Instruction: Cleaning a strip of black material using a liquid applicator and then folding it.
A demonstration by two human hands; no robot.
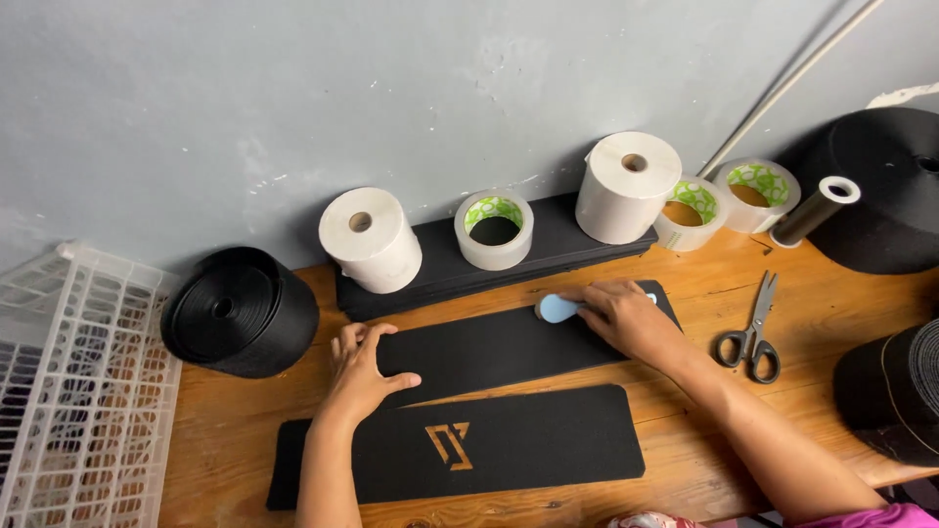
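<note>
On the surface (704, 293), everything is placed from the upper strip (509, 347). A second strip (509, 445) lies in front of it, scissors (751, 337) to its right, a large coil (240, 311) to its left. Behind it, paper rolls (370, 240) and a tape ring (494, 230) sit on stacked strips (567, 244).

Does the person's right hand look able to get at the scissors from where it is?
Probably yes. The right hand presses a pale blue tool on the black strip, and the scissors lie just to its right on bare wooden table, with nothing between them.
</note>
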